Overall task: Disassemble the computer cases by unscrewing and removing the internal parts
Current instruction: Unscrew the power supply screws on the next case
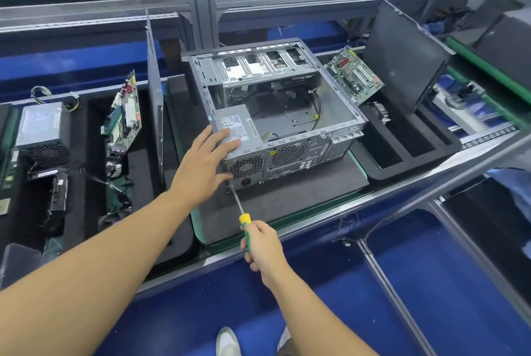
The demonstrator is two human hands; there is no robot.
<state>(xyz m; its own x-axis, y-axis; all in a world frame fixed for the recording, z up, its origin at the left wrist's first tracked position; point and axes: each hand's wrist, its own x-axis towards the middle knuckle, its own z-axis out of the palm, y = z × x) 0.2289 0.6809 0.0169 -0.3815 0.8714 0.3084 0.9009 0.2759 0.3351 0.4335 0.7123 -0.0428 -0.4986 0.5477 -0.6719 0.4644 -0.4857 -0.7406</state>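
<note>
An open grey computer case (pixel 342 105) lies on its side on a dark mat (pixel 287 197), its motherboard bay bare apart from loose cables. A grey power supply (pixel 241 128) sits in its near left corner. My left hand (pixel 202 167) rests flat on that corner, fingers straight over the power supply's top and the thumb against the rear panel. My right hand (pixel 263 246) grips a screwdriver (pixel 244 219) with a yellow and green handle. Its shaft points up and left, and the tip touches the lower left of the case's rear panel.
On the left a black foam tray (pixel 86 177) holds a removed power supply (pixel 43 131), a motherboard (pixel 123 117) and an upright side panel (pixel 155 102). On the right another motherboard (pixel 356 77) and a dark panel (pixel 405 59) lean in a black tray (pixel 402 154). A metal bench rail (pixel 316 237) runs in front.
</note>
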